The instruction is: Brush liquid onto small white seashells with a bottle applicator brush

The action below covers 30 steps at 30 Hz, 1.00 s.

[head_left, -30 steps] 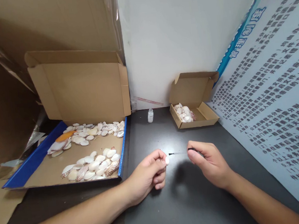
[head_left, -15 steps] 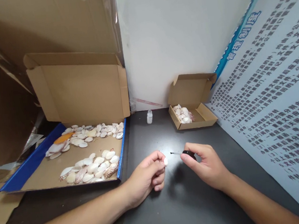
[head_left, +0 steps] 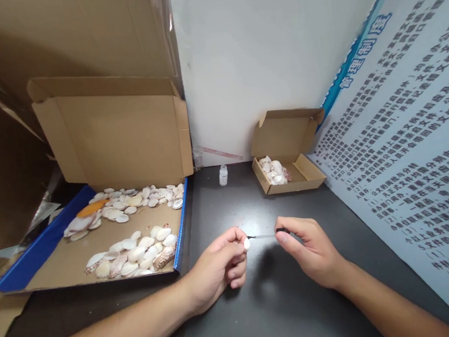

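Observation:
Between thumb and fingers my left hand (head_left: 224, 260) pinches a small white seashell (head_left: 246, 244). My right hand (head_left: 308, 245) grips the black cap of a small applicator brush (head_left: 262, 236); its thin stem points left. The dark brush tip is at the upper edge of the shell and appears to touch it. Both hands are held above the dark tabletop. Behind them, upright near the wall, stands a small uncapped glass bottle (head_left: 223, 176) with a label.
At left lies an open cardboard box (head_left: 53, 266) with blue sides, holding two groups of seashells (head_left: 131, 255) and an orange piece (head_left: 91, 208). A smaller open box (head_left: 297, 186) with shells stands at the back right. A printed board (head_left: 415, 130) slants along the right.
My right hand's brush has come left and slightly down, so its tip has gone from apart to the shell's edge. My left hand has hardly moved. The view has shifted a little.

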{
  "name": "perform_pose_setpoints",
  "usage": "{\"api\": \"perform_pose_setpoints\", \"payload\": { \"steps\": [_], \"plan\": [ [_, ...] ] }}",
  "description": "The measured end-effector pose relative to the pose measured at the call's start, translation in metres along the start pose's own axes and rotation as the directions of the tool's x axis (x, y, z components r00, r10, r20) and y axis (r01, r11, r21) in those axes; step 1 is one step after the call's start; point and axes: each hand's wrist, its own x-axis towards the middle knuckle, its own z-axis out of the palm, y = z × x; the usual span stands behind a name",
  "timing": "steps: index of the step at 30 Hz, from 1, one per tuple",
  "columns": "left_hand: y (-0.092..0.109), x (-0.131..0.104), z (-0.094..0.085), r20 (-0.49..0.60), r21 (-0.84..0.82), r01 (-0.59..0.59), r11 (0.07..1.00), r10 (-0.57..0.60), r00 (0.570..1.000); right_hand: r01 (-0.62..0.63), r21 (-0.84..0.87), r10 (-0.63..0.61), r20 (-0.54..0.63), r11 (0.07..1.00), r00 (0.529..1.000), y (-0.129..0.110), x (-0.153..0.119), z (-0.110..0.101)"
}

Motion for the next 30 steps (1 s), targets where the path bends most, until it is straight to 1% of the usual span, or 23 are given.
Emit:
{"api": "perform_pose_setpoints", "payload": {
  "steps": [8, 13, 17, 19, 21, 23, 24, 27, 28, 30],
  "plan": [
    [0.0007, 0.0013, 0.0013, -0.006, 0.003, 0.000, 1.000, 0.000, 1.000, 0.026, 0.022, -0.026, -0.018, 0.999, 0.999, 0.0026, -0.0037, -0.0021],
    [0.0007, 0.0008, 0.0009, -0.006, -0.011, 0.008, 1.000, -0.008, 1.000, 0.070, 0.032, -0.071, 0.010, 0.997, 0.997, 0.0005, -0.0025, -0.0009],
    [0.0010, -0.0002, 0.0019, 0.002, 0.009, -0.007, 1.000, 0.007, 1.000, 0.025, -0.033, -0.026, -0.047, 0.999, 0.999, 0.0001, -0.0006, -0.0004],
    [0.0010, -0.0006, 0.0024, 0.001, 0.015, -0.009, 1.000, 0.009, 1.000, 0.006, -0.027, -0.008, -0.064, 1.000, 0.998, 0.0008, -0.0009, -0.0006],
    [0.0008, -0.0006, 0.0023, -0.005, 0.011, -0.007, 1.000, 0.007, 1.000, 0.010, 0.009, -0.010, -0.028, 1.000, 1.000, 0.0012, -0.0015, -0.0006],
    [0.0004, -0.0003, 0.0017, -0.005, 0.013, -0.004, 1.000, 0.004, 1.000, -0.002, 0.011, 0.002, 0.014, 1.000, 1.000, 0.0012, -0.0017, -0.0003],
    [0.0002, 0.0000, 0.0014, -0.003, 0.017, -0.003, 1.000, 0.003, 1.000, -0.017, -0.006, 0.018, 0.017, 1.000, 1.000, 0.0010, -0.0016, -0.0002],
    [-0.0002, 0.0009, 0.0008, 0.001, 0.032, -0.001, 0.999, 0.001, 1.000, -0.048, -0.021, 0.047, -0.028, 0.999, 0.998, 0.0004, -0.0009, -0.0003],
    [-0.0001, 0.0011, 0.0009, 0.001, 0.034, 0.000, 0.999, 0.000, 1.000, -0.034, 0.006, 0.035, -0.031, 0.999, 0.999, 0.0003, -0.0008, -0.0004],
    [0.0004, 0.0009, 0.0016, 0.002, 0.035, -0.001, 0.999, 0.000, 1.000, 0.005, 0.037, -0.006, 0.002, 0.999, 1.000, 0.0002, -0.0011, -0.0006]
  ]
}}
